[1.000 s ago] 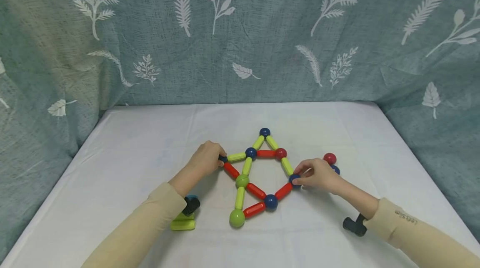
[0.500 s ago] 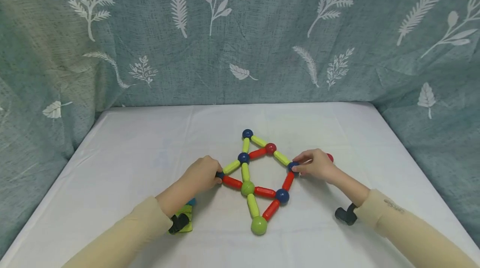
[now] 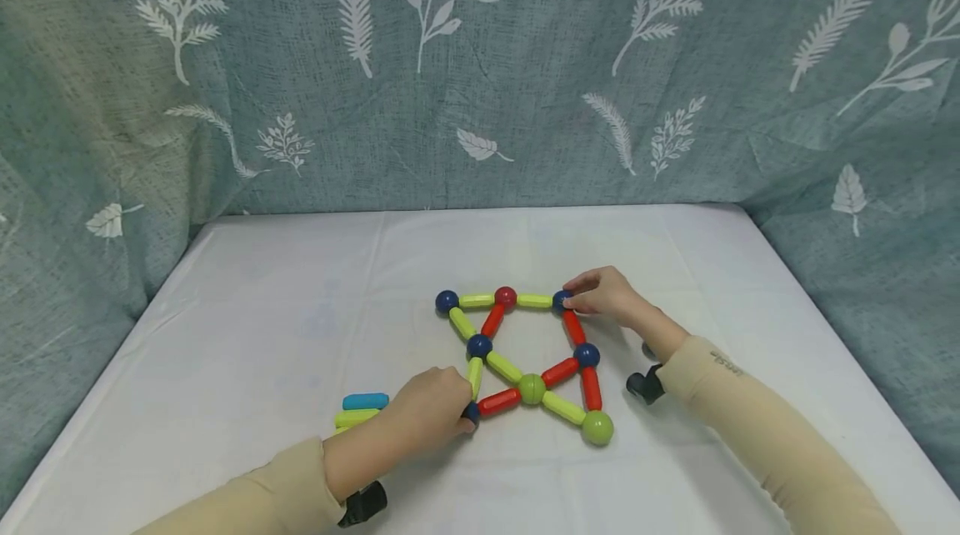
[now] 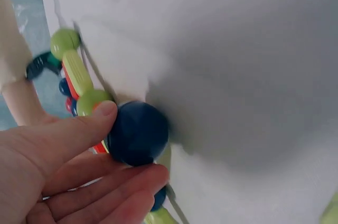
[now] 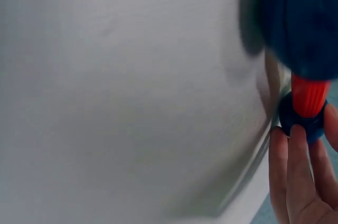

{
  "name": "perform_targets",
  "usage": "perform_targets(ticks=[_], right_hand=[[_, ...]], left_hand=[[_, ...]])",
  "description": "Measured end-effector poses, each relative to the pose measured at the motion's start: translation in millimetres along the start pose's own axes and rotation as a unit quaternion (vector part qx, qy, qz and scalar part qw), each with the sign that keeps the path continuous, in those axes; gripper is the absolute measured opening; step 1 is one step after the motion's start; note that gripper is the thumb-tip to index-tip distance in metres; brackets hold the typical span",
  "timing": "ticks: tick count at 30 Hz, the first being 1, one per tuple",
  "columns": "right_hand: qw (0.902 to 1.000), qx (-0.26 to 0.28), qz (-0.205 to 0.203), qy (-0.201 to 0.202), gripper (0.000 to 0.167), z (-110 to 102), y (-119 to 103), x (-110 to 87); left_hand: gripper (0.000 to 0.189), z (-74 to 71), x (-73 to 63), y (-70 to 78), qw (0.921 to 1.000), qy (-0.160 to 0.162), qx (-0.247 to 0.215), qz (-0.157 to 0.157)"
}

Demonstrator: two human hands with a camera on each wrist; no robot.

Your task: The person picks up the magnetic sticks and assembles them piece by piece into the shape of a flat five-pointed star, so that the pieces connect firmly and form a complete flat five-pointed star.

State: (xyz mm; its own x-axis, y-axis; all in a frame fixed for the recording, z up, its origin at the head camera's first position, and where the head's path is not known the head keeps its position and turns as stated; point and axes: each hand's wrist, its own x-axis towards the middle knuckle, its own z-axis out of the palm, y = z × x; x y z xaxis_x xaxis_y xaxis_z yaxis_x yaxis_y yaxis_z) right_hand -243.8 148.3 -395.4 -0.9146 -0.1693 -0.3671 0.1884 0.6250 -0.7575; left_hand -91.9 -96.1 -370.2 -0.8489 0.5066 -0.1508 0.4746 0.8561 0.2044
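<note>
A flat frame of red and yellow-green toy rods joined by balls lies on the white table between my hands. My left hand (image 3: 431, 406) pinches its near-left blue ball (image 4: 138, 133) between thumb and fingers. At the far-right corner, my right hand (image 3: 606, 298) holds another blue ball (image 5: 288, 113) by its fingertips, with a red rod (image 5: 309, 96) running from it. A red ball (image 3: 506, 297) sits in the far side, beside the far-left blue ball (image 3: 447, 302). Green balls (image 3: 532, 389) mark the middle and the near-right corner (image 3: 597, 428).
Loose rods, one blue (image 3: 365, 401) and some yellow-green (image 3: 356, 417), lie left of the frame, partly behind my left forearm. A dark ball (image 3: 648, 349) shows beside my right forearm. Black wrist cameras (image 3: 647, 384) hang under both sleeves. A patterned curtain (image 3: 480, 85) stands behind the table (image 3: 285, 293).
The frame has turned counterclockwise. My left hand has come nearer and right with its ball, while my right hand has moved away and left. The loose red ball is now hidden.
</note>
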Motion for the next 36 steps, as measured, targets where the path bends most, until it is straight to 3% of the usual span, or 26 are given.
perform_targets(ticks=[8, 12, 15, 17, 22, 26, 30, 36], right_hand=[[1.0, 0.008, -0.001, 0.001, 0.034, 3, -4, 5.5], [0.9999, 0.015, -0.005, 0.0, 0.034, 3, -2, 6.0], [0.9998, 0.019, -0.005, 0.0, 0.034, 4, -2, 6.8], [0.9998, 0.02, -0.005, 0.0, 0.034, 5, -2, 7.1], [0.9998, 0.019, -0.004, 0.001, 0.033, 4, -2, 7.3], [0.9997, 0.023, -0.003, 0.001, 0.033, 4, -1, 8.2], [0.9996, 0.028, -0.001, 0.002, 0.033, 5, -1, 9.4], [0.9996, 0.028, 0.002, 0.006, 0.033, 5, 0, 9.8]], left_hand=[[0.022, 0.8, -1.2, 8.9, 0.9999, 0.009, -0.008, 0.003], [0.024, -5.8, -3.5, 2.7, 0.9973, -0.035, -0.052, -0.036], [0.034, -15.5, -10.9, -11.5, 0.991, -0.064, -0.086, -0.079], [0.04, -20.0, -18.0, -26.8, 0.9887, -0.056, -0.1, -0.096], [0.029, -16.5, -40.3, -76.9, 0.9884, 0.002, -0.129, -0.081], [0.023, -7.0, -57.6, -108.2, 0.983, 0.007, -0.164, -0.082], [0.02, 1.0, -67.0, -122.6, 0.9778, -0.005, -0.192, -0.083], [0.011, 6.1, -67.3, -125.5, 0.9772, -0.001, -0.196, -0.081]])
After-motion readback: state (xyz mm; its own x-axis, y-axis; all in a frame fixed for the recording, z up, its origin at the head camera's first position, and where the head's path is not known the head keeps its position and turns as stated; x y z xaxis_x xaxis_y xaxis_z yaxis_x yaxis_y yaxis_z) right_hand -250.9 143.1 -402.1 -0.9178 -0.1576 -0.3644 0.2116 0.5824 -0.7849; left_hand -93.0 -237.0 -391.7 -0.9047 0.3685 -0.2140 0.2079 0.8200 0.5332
